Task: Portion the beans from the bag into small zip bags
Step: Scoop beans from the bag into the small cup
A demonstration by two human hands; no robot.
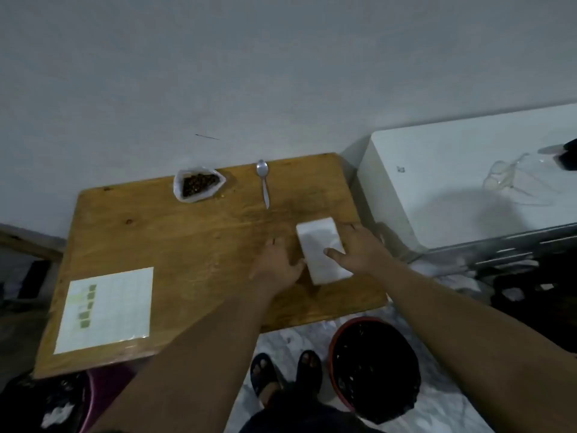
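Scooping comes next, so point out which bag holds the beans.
The open bag left of the spoon: dark beans show inside it. The white pack nearer you lies flat, with no beans showing.

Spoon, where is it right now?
In the head view, the spoon lies near the far edge of the table, right of the open bean bag.

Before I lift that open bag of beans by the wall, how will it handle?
Probably floppy: the bag of beans is thin plastic, its rim slumped on the table. Its mouth gapes wide, so tilting would likely spill beans. The small heap suggests it is fairly light.
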